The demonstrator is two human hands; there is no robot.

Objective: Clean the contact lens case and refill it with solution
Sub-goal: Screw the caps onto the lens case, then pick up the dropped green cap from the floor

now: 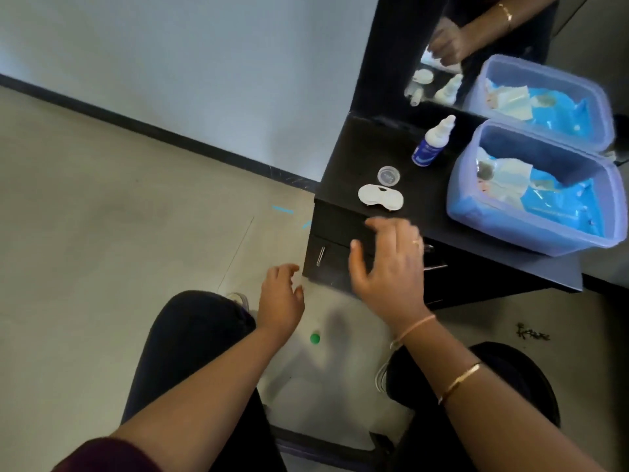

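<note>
You face a black dressing table (357, 155) — mirror (439, 68) above, drawers (337, 226) below, a contact lens case (380, 198) and solution bottle (432, 144) on top. Pale tiled floor (102, 233), bare wall (170, 46), dark skirting board (136, 126) — a plain room's dressing corner.

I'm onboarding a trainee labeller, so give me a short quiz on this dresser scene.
1. True or false: the left hand and the right hand both hold nothing.
2. The white lens case lies: A in the blue tub; B on the dresser top; C in a drawer.
3. What sits between the lens case and the solution bottle?
Key: 1 true; 2 B; 3 a small clear cup.
</note>
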